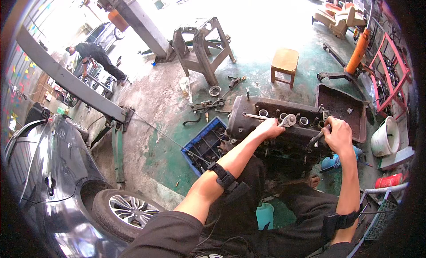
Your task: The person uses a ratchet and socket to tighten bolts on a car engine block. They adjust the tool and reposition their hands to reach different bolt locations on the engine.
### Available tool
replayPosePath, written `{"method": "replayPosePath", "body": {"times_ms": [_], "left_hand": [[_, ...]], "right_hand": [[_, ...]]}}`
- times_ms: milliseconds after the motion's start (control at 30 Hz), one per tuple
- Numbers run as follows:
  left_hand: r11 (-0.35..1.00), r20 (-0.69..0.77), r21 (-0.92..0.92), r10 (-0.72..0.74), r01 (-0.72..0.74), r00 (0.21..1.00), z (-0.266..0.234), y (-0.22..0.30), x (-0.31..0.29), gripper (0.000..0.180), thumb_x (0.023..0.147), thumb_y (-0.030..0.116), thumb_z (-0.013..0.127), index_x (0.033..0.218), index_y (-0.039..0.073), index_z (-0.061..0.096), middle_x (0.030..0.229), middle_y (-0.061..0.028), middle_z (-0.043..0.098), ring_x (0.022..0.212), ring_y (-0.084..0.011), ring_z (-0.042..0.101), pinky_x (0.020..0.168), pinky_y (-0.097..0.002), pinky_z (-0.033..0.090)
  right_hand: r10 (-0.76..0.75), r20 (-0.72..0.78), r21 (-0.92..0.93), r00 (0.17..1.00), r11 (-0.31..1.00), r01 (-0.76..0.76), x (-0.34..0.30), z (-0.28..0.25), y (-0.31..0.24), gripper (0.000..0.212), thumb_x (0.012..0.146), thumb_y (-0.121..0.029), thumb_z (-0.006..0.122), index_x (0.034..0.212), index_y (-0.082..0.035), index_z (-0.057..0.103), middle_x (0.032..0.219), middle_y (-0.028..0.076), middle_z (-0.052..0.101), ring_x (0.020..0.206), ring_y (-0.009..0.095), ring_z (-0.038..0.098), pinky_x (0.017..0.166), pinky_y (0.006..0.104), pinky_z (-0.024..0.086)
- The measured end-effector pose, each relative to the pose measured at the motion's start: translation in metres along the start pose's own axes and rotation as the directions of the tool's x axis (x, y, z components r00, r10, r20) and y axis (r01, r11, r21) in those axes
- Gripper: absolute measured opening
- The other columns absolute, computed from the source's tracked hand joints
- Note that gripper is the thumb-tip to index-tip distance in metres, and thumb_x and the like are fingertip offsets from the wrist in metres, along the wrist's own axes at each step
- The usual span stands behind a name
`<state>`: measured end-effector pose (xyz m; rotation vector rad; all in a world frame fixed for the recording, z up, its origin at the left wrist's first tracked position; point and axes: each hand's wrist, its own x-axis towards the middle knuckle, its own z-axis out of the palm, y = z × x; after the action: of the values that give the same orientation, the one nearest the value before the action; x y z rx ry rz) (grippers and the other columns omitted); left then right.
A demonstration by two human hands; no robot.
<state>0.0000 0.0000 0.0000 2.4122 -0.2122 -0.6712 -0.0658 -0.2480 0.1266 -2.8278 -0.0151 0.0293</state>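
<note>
A dark engine (pixel 275 144) with a black cover and several round openings along its top is in front of me. My left hand (pixel 270 129) is closed on a silver ratchet wrench (pixel 289 121), whose round head lies over the cover. A thin silver bar (pixel 254 117) shows on the other side of that hand; whether it belongs to the wrench I cannot tell. At the engine's right end, my right hand (pixel 339 136) has its fingers closed around a dark, tube-like part (pixel 315 139). Its fingertips partly hide that part.
A black tray (pixel 361 125) stands behind the engine's right end, a blue crate (pixel 191 148) at its left. Farther off are a wooden stool (pixel 285 59) and a metal stand (pixel 202 67). A white bucket (pixel 385 140) is right, a dark car (pixel 57 169) left. Another person (pixel 100 58) bends far left.
</note>
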Motion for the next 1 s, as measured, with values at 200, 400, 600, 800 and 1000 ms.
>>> {"method": "replayPosePath", "body": {"times_ms": [200, 400, 600, 800, 1000], "left_hand": [[1.0, 0.025, -0.007, -0.013, 0.013, 1.0, -0.004, 0.002, 0.002, 0.045, 0.08, 0.046, 0.063, 0.092, 0.002, 0.067, 0.078, -0.0171, 0.067, 0.076, -0.0285, 0.066, 0.071, -0.0397, 0.05], [1.0, 0.006, -0.023, -0.005, 0.005, 1.0, -0.002, 0.0, 0.0, 0.049, 0.078, 0.048, 0.064, 0.095, 0.002, 0.066, 0.077, -0.0164, 0.067, 0.075, -0.0273, 0.066, 0.071, -0.0389, 0.051], [1.0, -0.008, 0.005, -0.02, 0.02, 1.0, 0.0, -0.001, 0.002, 0.051, 0.079, 0.05, 0.064, 0.096, 0.003, 0.066, 0.077, -0.0136, 0.067, 0.07, -0.0227, 0.065, 0.068, -0.0354, 0.05], [0.997, -0.014, 0.046, 0.06, -0.059, 0.998, -0.007, 0.0, -0.006, 0.057, 0.081, 0.053, 0.062, 0.106, 0.002, 0.065, 0.084, -0.016, 0.068, 0.074, -0.0263, 0.066, 0.069, -0.0365, 0.05], [0.999, 0.084, 0.011, -0.034, 0.034, 0.996, -0.012, 0.008, -0.004, 0.053, 0.083, 0.047, 0.062, 0.106, -0.001, 0.065, 0.087, -0.015, 0.069, 0.078, -0.022, 0.065, 0.074, -0.036, 0.05]], "right_hand": [[-0.071, -0.17, 0.086, 0.983, 0.993, 0.086, -0.003, 0.002, 0.002, 0.035, 0.081, -0.032, 0.067, 0.091, 0.002, 0.063, 0.087, 0.024, 0.066, 0.083, 0.04, 0.064, 0.075, 0.047, 0.05], [0.089, -0.311, -0.131, 0.946, 0.982, -0.136, -0.001, 0.004, -0.004, 0.042, 0.084, -0.038, 0.064, 0.074, 0.003, 0.069, 0.077, 0.024, 0.066, 0.075, 0.041, 0.065, 0.069, 0.0461, 0.052], [0.034, -0.191, 0.06, 0.981, 0.998, -0.023, -0.002, 0.005, 0.001, 0.017, 0.08, -0.02, 0.064, 0.08, -0.004, 0.07, 0.08, 0.02, 0.066, 0.079, 0.038, 0.065, 0.074, 0.0433, 0.052], [-0.081, -0.204, 0.223, 0.976, 0.967, 0.126, 0.0, 0.007, 0.004, 0.022, 0.076, -0.017, 0.067, 0.088, 0.0, 0.062, 0.081, 0.021, 0.063, 0.079, 0.039, 0.062, 0.072, 0.0456, 0.048], [0.171, -0.291, 0.0, 0.941, 0.984, -0.179, 0.01, 0.016, 0.013, 0.042, 0.083, -0.042, 0.061, 0.079, -0.001, 0.07, 0.077, 0.024, 0.065, 0.076, 0.041, 0.065, 0.069, 0.0471, 0.053]]}}
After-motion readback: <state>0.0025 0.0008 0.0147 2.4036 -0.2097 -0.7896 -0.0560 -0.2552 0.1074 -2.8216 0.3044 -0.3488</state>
